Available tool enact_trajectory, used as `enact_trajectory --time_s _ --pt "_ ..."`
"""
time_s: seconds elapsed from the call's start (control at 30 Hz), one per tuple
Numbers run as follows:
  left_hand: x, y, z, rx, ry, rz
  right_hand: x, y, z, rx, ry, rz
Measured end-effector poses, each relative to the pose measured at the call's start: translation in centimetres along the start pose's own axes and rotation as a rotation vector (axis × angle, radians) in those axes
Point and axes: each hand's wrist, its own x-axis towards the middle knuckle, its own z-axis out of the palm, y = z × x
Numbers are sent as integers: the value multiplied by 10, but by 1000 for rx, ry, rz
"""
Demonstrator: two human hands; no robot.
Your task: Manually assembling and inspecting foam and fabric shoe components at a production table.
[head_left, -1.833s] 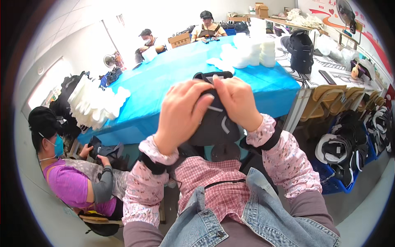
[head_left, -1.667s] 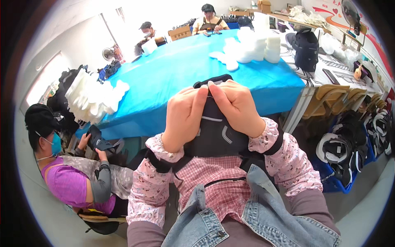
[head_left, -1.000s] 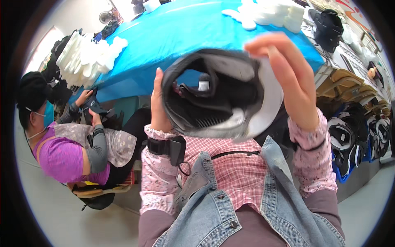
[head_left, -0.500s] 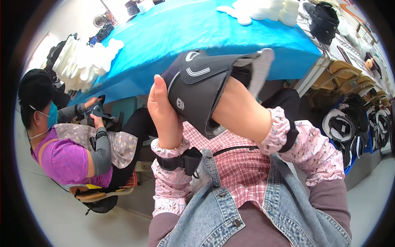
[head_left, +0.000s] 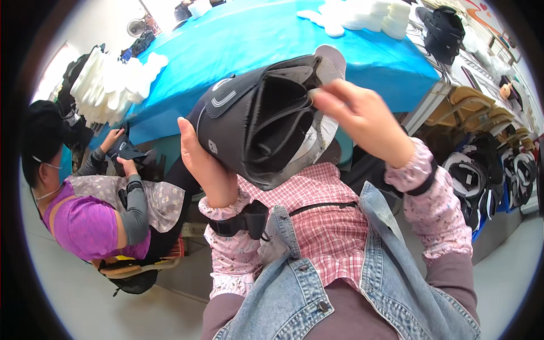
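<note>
Above the person's lap, just before the near edge of a table with a blue cover (head_left: 238, 51), one black shoe upper (head_left: 226, 127) is held up in the air. It lies tilted, with its wide opening turned toward the right, so that the dark inside and a pale lining along the lower right rim can be seen. Its outer side carries light curved marks, and a pale rounded flap (head_left: 331, 61) stands out at its top end.

The left hand (head_left: 208, 170) grasps the upper from its left side and from below — the thumb points upward along the side, while the other fingers are mostly hidden behind the material. The right hand (head_left: 365, 122) is at the opposite side, with bent fingers and with its fingertips at the edge of the opening, near the pale flap. This hand is somewhat blurred, and I cannot tell whether it pinches the edge or only touches it.

Both forearms wear pink floral sleeves (head_left: 442, 207), and a black band (head_left: 229, 225) is around the left one. On the table, white shaped pieces (head_left: 110, 85) are heaped at the left, and white stacks (head_left: 365, 14) stand at the far right. To the left sits a co-worker (head_left: 93, 224) in a purple top, who holds another dark piece (head_left: 124, 148) with both hands. At the right are wooden chairs (head_left: 467, 110) and — lower — a pile of black and white uppers (head_left: 470, 175).
</note>
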Motion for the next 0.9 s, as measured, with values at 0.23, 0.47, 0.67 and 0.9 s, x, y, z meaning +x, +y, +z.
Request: enact_trajectory --time_s 0.23,0.47,0.67,0.9 --pt "11 -13 5 313 -33 219 -1 0 42 -23 3 -354" --pt "33 -18 11 313 -299 -342 -28 3 -24 -5 -199 -56" --pt "95 -27 14 465 -636 -733 -23 -44 -66 106 -717 358" --pt "77 -58 2 266 -1053 -1063 3 -42 -42 -427 -90 -570"
